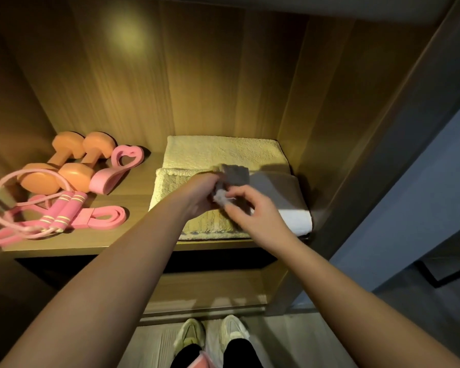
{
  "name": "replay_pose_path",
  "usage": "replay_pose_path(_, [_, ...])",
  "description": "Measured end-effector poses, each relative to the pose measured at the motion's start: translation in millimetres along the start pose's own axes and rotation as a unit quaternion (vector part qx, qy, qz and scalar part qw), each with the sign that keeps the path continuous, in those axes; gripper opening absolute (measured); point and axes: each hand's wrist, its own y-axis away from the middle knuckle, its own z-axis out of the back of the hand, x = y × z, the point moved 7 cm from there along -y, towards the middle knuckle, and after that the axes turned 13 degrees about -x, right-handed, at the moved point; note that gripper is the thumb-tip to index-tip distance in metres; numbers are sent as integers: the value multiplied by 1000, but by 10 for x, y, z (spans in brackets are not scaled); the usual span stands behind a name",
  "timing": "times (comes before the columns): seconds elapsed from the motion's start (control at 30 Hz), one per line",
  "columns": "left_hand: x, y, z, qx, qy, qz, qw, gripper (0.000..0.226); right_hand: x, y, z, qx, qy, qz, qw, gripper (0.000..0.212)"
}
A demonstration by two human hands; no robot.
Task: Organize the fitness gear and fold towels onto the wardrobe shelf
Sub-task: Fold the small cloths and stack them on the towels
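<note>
Two folded cream towels (pixel 221 152) lie stacked on the right half of the wooden wardrobe shelf (pixel 133 187). Above the front towel (pixel 170 189) my left hand (pixel 202 195) grips a small grey cloth (pixel 234 173). My right hand (pixel 252 211) pinches the lower end of that cloth. On the shelf's left lie two orange dumbbells (pixel 72 160), a pink heart-shaped grip ring (pixel 117 166), a pink skipping rope (pixel 61 211) and a pink resistance band (pixel 104 216).
A white folded towel end (pixel 295 219) shows at the right front of the stack, against the wardrobe's right wall (pixel 343 128). A lower shelf (pixel 210 288) sits beneath. My shoes (pixel 210 335) stand on the floor below. A grey door panel (pixel 422 195) stands at the right.
</note>
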Motion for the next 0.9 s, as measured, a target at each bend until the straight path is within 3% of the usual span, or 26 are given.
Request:
replay_pose_path(0.1, [-47,-37,311,-60,40,-23,997,20,24,19,-83,47,96,67,992,46])
replay_pose_path(0.2, [5,-72,681,-121,88,-16,989,19,-36,2,-209,86,187,106,973,61])
replay_pose_path(0.37, [215,-171,1116,-163,32,-36,985,19,-201,51,-528,174,318,163,918,64])
replay_pose_path(0.47, [207,-138,1178,-176,1,-48,983,20,-234,46,-607,177,336,179,907,63])
replay_pose_path(0.57, [190,-144,1209,-215,-74,-46,973,39,-242,25,-628,178,348,191,900,60])
replay_pose_path(0.63, [190,-148,1234,-242,-165,-36,956,36,-254,22,-638,186,363,203,890,61])
replay_pose_path(0.73, [109,-61,1299,-295,-365,-79,879,29,-282,23,-657,201,382,223,874,66])
replay_pose_path(0.8, [91,-4,1344,-316,-415,-93,848,32,-289,16,-663,205,379,226,874,66])
replay_pose_path(0.9, [75,10,1380,-313,-435,-77,841,31,-279,21,-657,203,379,233,872,66])
